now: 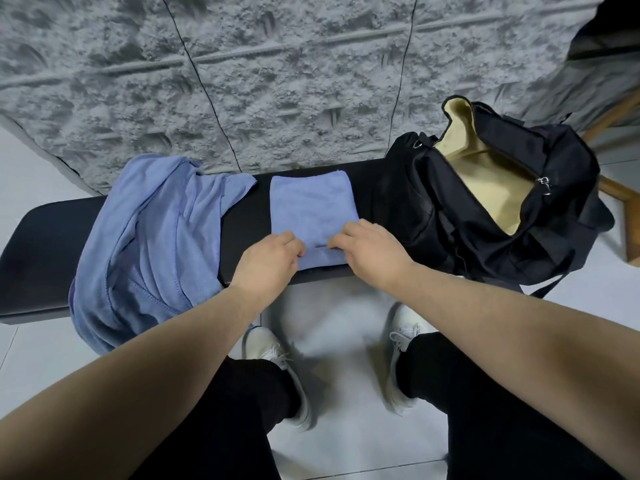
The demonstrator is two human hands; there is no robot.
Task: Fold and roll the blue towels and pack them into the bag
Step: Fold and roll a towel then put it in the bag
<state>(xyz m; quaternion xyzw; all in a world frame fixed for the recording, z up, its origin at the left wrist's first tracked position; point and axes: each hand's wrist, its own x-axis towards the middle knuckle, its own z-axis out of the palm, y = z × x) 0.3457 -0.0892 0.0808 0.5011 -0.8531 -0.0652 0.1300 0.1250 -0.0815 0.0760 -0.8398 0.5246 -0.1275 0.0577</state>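
Soft terry, the folded blue towel (311, 206) lies on the black bench (52, 237) beside the open bag (502, 188); your left hand (268, 258) and right hand (372, 249) pinch its near edge, so roll evenly from there.

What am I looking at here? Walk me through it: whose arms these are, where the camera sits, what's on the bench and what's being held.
No machine here: a person wears a camera on the head, looking down at their own arms, legs and shoes. On the black bench lies a folded blue towel. The left hand and right hand both pinch its near edge, which is turned over as if starting a roll. Left of it sits a loose heap of blue towels, hanging over the bench's front edge. On the right stands an open black bag with a tan lining.
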